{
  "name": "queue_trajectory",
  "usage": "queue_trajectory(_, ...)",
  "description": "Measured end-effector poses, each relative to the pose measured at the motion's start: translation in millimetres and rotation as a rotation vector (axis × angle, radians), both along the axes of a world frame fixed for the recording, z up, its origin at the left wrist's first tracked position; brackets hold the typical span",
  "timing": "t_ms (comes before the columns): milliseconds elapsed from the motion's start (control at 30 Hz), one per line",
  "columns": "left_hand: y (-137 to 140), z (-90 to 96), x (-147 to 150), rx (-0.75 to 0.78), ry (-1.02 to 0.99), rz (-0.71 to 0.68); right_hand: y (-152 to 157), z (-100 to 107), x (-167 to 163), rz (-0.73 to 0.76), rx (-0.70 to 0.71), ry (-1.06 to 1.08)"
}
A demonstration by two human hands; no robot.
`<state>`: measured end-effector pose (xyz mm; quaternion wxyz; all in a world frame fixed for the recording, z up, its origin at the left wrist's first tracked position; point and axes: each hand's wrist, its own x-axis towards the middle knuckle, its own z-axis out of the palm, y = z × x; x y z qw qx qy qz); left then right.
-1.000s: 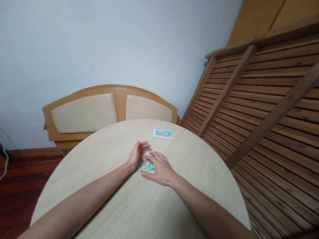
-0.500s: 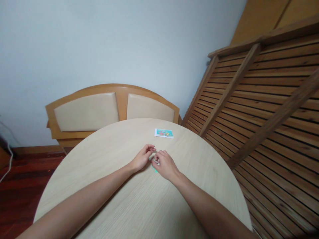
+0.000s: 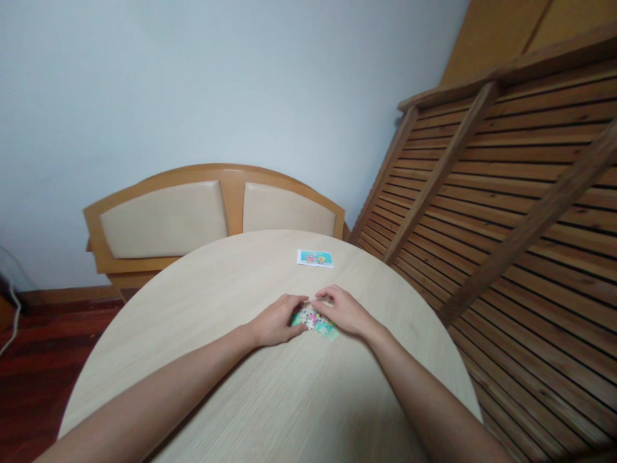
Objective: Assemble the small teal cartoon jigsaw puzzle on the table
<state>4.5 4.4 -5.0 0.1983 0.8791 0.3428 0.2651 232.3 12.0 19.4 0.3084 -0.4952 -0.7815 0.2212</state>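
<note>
A small heap of colourful jigsaw puzzle pieces [image 3: 313, 318] lies on the round table [image 3: 231, 392], in greens, pinks and whites. At its left side rests my left hand [image 3: 279, 319], thumb and fingers apart and curved around the edge of the heap. My right hand [image 3: 344, 310] is over the right and far side, fingers loosely bent and apart, hiding part of the pieces. Neither hand visibly grips a piece. Beyond the hands lies a small picture card [image 3: 315, 258] with two cartoon figures on a turquoise ground.
Behind the table stands a wooden headboard [image 3: 232, 206] with cream padded panels, against a pale wall [image 3: 231, 83]. A large slatted wooden frame [image 3: 482, 212] leans on the right. A white cable [image 3: 17, 315] hangs at the far left above a dark red floor [image 3: 62, 360].
My hands have moved apart, the right one shifting to the right. The puzzle pieces, mostly hidden before, now show between them as a spread heap. The view has shifted slightly.
</note>
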Motion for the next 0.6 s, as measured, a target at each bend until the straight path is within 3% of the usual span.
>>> queue_trajectory(100,3,0.2,-1,-0.017,-0.004,-0.004,-11,6,17,0.127,-0.097,-0.221)
queue_trajectory(200,4,2.0,-3,-0.078,-0.021,-0.010,-16,8,20,0.178,-0.131,-0.294)
queue_trajectory(433,5,20.0,-20,-0.055,0.122,-0.040,-13,7,11,0.175,-0.213,-0.205)
queue_trajectory(600,7,29.3,-26,-0.164,0.185,-0.020,-10,3,10,0.228,-0.214,-0.050)
